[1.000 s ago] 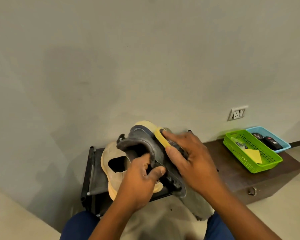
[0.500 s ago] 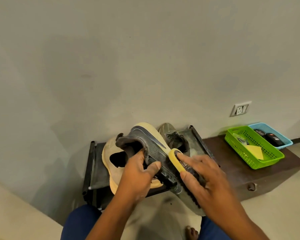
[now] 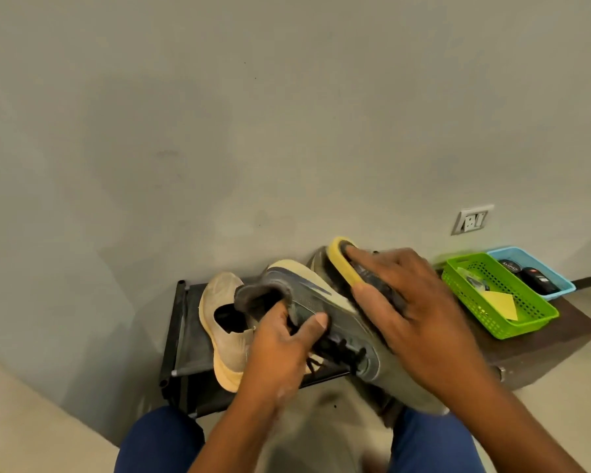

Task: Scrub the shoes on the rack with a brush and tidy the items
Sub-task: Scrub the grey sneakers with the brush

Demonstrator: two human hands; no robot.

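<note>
Grey wall, black shoe rack (image 3: pixel 185 339) on floor; scrubbing in progress.
Left hand (image 3: pixel 280 349) fingers curled into the grey shoe (image 3: pixel 325 312) collar; right hand (image 3: pixel 413 312) fingers grip the yellow brush (image 3: pixel 342 264) on its sole edge. Risk: shoe twisting out under brush pressure. Versus 0.5 s ago, brush sits further toward the heel, beyond the left thumb.

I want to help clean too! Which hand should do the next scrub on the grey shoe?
The right hand. It already grips the yellow brush, laid against the side of the grey shoe. The left hand is busy: its fingers hold the shoe's opening to keep it steady.
</note>
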